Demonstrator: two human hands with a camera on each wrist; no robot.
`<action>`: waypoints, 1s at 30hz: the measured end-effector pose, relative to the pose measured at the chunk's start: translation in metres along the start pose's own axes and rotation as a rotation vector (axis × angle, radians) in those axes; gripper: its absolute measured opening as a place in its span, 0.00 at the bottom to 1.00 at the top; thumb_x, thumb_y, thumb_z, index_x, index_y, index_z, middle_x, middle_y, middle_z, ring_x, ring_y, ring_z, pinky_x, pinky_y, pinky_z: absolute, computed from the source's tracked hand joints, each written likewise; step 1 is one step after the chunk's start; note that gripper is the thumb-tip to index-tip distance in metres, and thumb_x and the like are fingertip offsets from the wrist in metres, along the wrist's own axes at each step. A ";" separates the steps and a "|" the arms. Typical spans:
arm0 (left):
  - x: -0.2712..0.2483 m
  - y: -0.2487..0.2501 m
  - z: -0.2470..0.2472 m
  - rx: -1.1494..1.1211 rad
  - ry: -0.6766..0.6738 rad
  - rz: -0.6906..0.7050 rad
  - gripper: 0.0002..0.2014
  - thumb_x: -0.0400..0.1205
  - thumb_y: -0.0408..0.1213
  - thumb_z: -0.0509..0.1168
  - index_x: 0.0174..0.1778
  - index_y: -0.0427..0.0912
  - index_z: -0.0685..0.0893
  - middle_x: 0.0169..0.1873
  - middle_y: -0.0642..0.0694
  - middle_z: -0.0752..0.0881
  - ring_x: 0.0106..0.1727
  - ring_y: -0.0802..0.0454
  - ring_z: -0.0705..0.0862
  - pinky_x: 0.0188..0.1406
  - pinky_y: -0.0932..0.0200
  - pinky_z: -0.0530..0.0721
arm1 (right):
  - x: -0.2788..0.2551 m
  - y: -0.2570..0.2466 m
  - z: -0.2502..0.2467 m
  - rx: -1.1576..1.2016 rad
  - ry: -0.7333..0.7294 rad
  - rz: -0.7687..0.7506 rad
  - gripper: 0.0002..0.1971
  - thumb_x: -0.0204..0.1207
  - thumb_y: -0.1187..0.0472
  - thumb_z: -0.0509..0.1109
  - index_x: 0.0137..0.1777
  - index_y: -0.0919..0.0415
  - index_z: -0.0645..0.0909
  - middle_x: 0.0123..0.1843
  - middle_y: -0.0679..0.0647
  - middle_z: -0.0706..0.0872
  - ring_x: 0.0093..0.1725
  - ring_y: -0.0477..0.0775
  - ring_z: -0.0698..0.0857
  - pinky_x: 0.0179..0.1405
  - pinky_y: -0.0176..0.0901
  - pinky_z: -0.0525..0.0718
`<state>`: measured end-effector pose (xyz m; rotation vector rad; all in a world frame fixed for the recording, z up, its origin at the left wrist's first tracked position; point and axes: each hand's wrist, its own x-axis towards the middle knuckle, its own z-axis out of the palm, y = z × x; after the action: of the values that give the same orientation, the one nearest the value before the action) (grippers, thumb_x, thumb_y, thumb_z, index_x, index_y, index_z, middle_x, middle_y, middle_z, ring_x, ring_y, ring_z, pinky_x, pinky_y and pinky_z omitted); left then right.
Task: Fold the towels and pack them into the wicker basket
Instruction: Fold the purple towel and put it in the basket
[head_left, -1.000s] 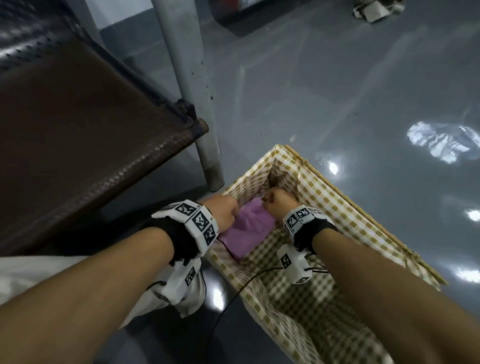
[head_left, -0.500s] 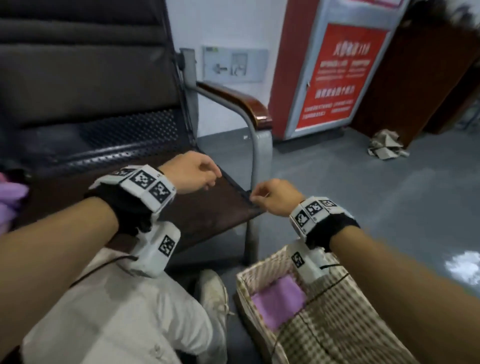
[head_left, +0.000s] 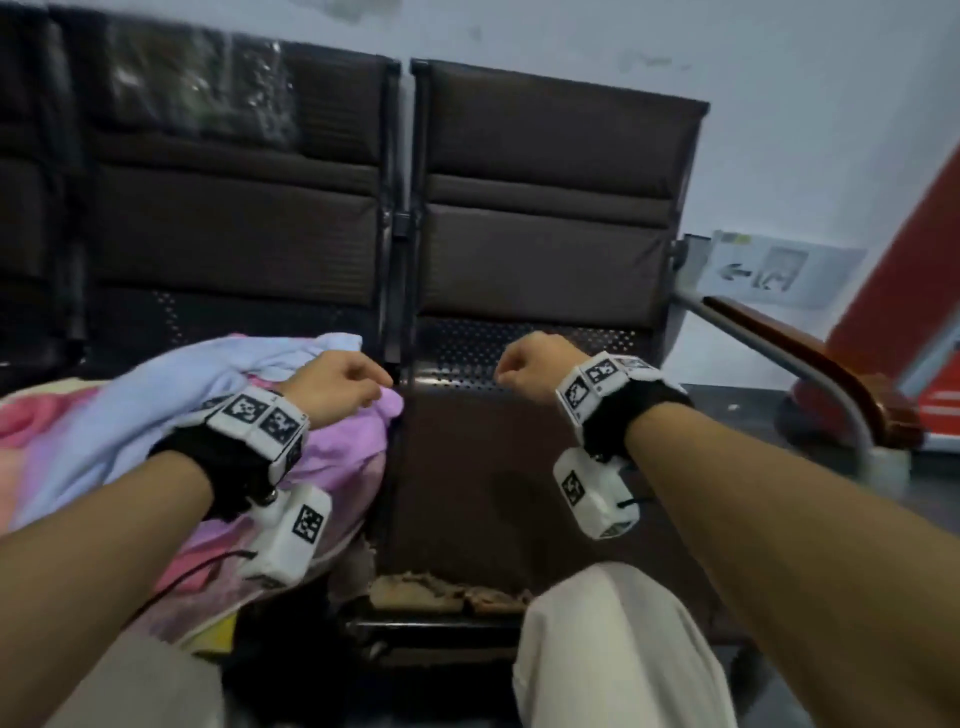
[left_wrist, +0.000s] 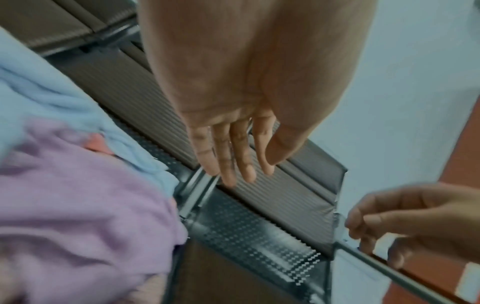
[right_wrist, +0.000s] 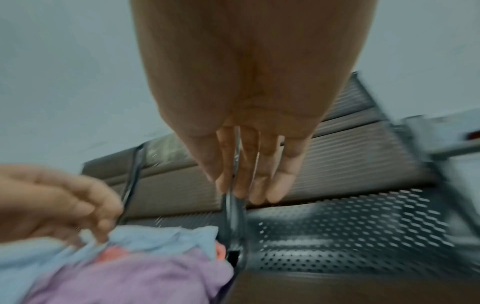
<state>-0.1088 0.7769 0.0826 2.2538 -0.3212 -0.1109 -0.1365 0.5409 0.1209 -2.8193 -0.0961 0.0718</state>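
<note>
— Item: heap of crumpled towels, light blue over lilac and pink, on the left dark perforated metal seat?
— Yes, unfolded, reaching the seat's right edge. Left hand just above, right hand over the bare right-hand seat; both loosely curled, holding nothing.

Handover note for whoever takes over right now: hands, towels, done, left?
Left hand: empty, fingers relaxed, over the towel pile.
Right hand: empty, above the bare brown seat.
Towels: unfolded heap on the left seat, with the light blue towel on top, the purple towel at the near edge and a pink towel beneath.
Basket: out of view.
Done: nothing visible here.
Left: pick up a towel, fold it, pack it.
</note>
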 end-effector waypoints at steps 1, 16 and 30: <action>0.000 -0.015 -0.006 0.052 0.012 -0.004 0.10 0.79 0.24 0.63 0.50 0.37 0.87 0.48 0.42 0.88 0.49 0.51 0.83 0.54 0.63 0.76 | 0.013 -0.014 0.015 -0.029 -0.025 -0.046 0.09 0.79 0.59 0.67 0.53 0.56 0.88 0.54 0.57 0.89 0.54 0.56 0.85 0.48 0.40 0.80; 0.013 -0.133 -0.018 0.804 -0.223 -0.145 0.22 0.70 0.54 0.73 0.59 0.53 0.83 0.57 0.52 0.85 0.60 0.51 0.81 0.54 0.59 0.73 | 0.098 -0.105 0.190 0.033 -0.317 -0.382 0.10 0.71 0.61 0.75 0.50 0.64 0.84 0.50 0.60 0.86 0.48 0.57 0.80 0.40 0.35 0.66; 0.007 -0.061 0.007 0.495 0.005 0.114 0.02 0.79 0.42 0.62 0.41 0.52 0.76 0.35 0.52 0.81 0.42 0.48 0.80 0.41 0.55 0.77 | 0.052 -0.040 0.092 0.274 -0.035 -0.349 0.04 0.82 0.59 0.63 0.49 0.58 0.76 0.45 0.53 0.82 0.45 0.50 0.78 0.46 0.44 0.74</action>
<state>-0.0915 0.8072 0.0316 2.7155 -0.5190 0.0412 -0.0923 0.6113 0.0443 -2.4884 -0.5405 0.0501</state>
